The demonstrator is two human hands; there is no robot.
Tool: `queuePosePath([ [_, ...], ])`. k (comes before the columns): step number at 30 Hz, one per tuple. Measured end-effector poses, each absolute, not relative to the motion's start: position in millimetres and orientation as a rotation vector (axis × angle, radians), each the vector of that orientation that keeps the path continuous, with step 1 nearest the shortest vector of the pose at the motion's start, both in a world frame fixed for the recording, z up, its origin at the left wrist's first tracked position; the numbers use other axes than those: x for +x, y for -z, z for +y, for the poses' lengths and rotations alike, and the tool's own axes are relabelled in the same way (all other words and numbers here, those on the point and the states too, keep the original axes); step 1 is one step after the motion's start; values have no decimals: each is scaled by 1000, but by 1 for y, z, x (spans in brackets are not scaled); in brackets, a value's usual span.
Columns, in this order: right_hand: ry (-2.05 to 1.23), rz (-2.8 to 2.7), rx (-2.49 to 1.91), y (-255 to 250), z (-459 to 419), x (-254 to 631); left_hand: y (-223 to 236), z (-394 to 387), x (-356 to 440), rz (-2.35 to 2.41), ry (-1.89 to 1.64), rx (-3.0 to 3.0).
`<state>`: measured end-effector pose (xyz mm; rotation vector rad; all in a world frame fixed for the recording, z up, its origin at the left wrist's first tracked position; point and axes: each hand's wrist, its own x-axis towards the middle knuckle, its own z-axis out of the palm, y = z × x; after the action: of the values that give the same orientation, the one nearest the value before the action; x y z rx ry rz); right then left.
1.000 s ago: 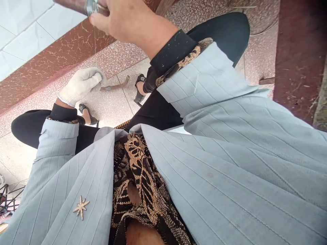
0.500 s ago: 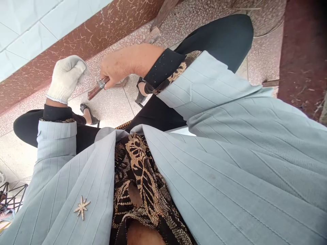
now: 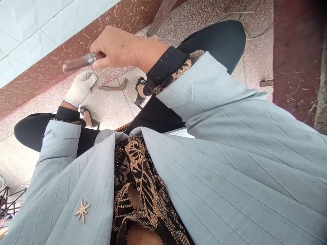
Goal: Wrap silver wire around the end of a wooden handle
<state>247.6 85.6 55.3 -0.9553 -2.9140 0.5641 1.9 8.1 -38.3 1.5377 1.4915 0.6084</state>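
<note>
My bare right hand (image 3: 112, 47) is closed around a brown wooden stick (image 3: 76, 63) with silvery wire wound round it near my fingers. One end of the stick sticks out to the left, slightly blurred, above my other hand. Below it, my left hand (image 3: 81, 86) wears a white knitted glove and has its fingers curled together. Something pale and small shows at those fingertips, too unclear to name. Close to them, a curved brown stick (image 3: 113, 87), also bound with wire, appears to lie on the floor; the glove hides its left end.
A white-tiled wall (image 3: 30, 34) with a reddish-brown marbled base (image 3: 102, 25) runs along the upper left. A wooden leg (image 3: 160, 15) stands at the top. Dark reddish boards (image 3: 297, 61) are on the right. My black shoes (image 3: 88, 115) rest on the speckled floor; a black wire frame (image 3: 12, 199) sits lower left.
My right hand dropped with the stick toward my left hand, then lifted partway again. My gloved hand shifted left and up, then came back. The curved stick stayed in place.
</note>
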Motion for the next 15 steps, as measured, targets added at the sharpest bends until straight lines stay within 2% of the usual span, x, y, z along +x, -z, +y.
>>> queuePosePath([
  [4, -682, -2748, -1177, -54, 92, 247, 28, 1, 23, 1486, -484, 1570],
  [9, -725, -3009, -1284, -43, 92, 244, -1, -5, 26, 1512, -314, 1771],
  [12, -761, -3349, -1128, -39, 87, 238, -12, -7, 19, 1578, -267, 1846],
  [15, -1033, -3473, -850, -42, 83, 235, -13, -10, 14, 1527, -239, 1840],
])
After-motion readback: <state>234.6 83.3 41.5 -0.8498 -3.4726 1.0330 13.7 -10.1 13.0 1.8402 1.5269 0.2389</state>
